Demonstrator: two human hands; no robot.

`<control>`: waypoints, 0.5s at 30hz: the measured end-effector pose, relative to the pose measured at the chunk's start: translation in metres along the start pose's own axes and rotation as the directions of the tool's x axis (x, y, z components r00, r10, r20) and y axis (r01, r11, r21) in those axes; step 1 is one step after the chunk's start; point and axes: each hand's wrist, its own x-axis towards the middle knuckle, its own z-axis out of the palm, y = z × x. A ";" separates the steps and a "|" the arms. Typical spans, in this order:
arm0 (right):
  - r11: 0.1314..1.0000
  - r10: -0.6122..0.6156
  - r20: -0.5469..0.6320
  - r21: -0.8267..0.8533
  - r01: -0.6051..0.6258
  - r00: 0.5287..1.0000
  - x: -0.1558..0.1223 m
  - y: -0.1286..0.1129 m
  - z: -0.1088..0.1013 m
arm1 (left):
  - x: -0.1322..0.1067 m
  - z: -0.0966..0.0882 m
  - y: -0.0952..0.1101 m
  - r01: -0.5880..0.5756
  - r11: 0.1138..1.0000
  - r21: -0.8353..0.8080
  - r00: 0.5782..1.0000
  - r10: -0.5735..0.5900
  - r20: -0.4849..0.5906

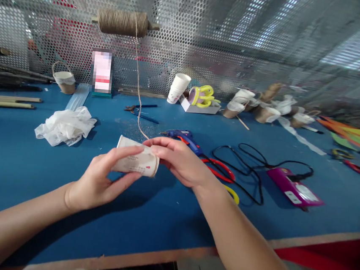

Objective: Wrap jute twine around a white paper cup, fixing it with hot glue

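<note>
A white paper cup [134,161] with small print lies sideways above the blue table, held between both hands. My left hand [99,178] grips its lower side with thumb and fingers wrapped round it. My right hand [180,158] is closed on the cup's base end, where a strand of jute twine [137,84] arrives. The twine runs up to a spool [123,22] hung on the perforated metal panel behind the table.
A blue glue gun [184,137], red and yellow scissors [224,173], a black cable [253,163] and a purple box [292,188] lie right of my hands. Crumpled plastic [66,126], pliers [140,111], twine-wrapped cups [265,109] and a basket-like cup [64,80] sit farther back.
</note>
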 end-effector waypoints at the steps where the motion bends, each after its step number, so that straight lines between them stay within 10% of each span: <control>1: 0.998 -0.029 -0.022 -0.063 0.027 0.999 0.000 0.001 0.000 | 0.002 0.000 0.001 0.114 0.989 -0.093 0.993 -0.115 -0.004; 4: 0.966 -0.120 -0.049 -0.237 0.106 0.992 -0.002 0.002 0.004 | 0.011 0.000 0.005 0.475 0.790 -0.388 0.872 -0.480 0.091; 8: 0.913 -0.198 -0.020 -0.368 0.177 0.980 -0.004 0.003 0.006 | 0.022 0.002 0.008 0.638 0.487 -0.597 0.710 -0.673 0.209; 15: 0.958 -0.047 0.100 -0.278 0.073 0.994 0.001 0.005 0.000 | 0.020 0.005 0.010 0.621 0.457 -0.637 0.718 -0.658 0.228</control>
